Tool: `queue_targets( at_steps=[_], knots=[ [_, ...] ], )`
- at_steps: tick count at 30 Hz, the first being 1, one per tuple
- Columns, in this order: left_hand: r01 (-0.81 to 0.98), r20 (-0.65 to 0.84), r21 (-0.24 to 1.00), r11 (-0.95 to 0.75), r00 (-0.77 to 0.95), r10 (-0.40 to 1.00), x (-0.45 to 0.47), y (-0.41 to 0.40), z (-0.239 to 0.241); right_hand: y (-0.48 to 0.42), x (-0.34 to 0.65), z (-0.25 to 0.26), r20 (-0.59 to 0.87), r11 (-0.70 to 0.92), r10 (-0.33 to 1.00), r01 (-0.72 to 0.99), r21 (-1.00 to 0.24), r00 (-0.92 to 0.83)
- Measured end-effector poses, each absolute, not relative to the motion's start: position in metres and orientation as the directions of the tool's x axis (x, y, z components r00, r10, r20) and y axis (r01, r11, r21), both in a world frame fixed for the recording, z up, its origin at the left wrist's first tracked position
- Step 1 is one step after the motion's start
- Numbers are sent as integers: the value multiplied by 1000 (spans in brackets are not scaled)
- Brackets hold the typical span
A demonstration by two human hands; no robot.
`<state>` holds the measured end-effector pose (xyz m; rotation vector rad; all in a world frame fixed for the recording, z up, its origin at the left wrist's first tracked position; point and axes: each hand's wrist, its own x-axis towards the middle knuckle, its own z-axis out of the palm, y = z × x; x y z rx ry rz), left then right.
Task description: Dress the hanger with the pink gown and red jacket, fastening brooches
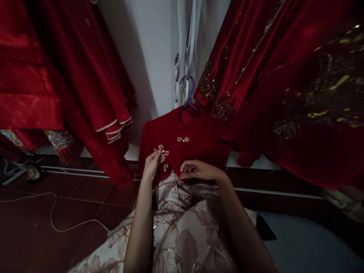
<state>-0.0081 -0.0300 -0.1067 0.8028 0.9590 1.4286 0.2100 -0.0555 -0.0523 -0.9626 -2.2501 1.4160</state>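
Dark red floor tiles (93, 197) carry a white cable (52, 212) at the left. A white wall (153, 57) stands far, with red gowns (93, 87) hanging on both sides. Between them a red jacket (199, 142) hangs from a purple hanger (190, 91). The left hand (152, 165) pinches the jacket's front beside a pearl clasp (162, 150). The right hand (199, 170) keeps a narrow, curled grip on its lower edge.

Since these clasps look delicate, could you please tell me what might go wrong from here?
1. The left hand pinches a pearl clasp on the red top; a hard pull might tear it loose.
2. The right hand grips the top's lower edge, so tugging could slip it off the purple hanger.
3. The white cable on the floor could catch a foot.
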Motion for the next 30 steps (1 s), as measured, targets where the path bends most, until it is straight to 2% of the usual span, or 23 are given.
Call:
queue_targets(
  at_steps=[8,15,22,30],
  knots=[
    [-478,-85,877,47,-57,995,-7,-35,-99,-56,208,-53,-100,278,673,376,-884,-733],
    [-576,-38,817,22,-16,999,3,-33,-102,-57,210,-53,-106,286,653,373,-882,-750],
    [-575,-68,810,118,107,992,-4,-36,-99,-55,212,-55,-106,283,654,372,-884,-749],
    [-517,-31,855,31,8,999,-1,-36,-102,-54,211,-57,-98,297,629,356,-886,-771]
  ],
)
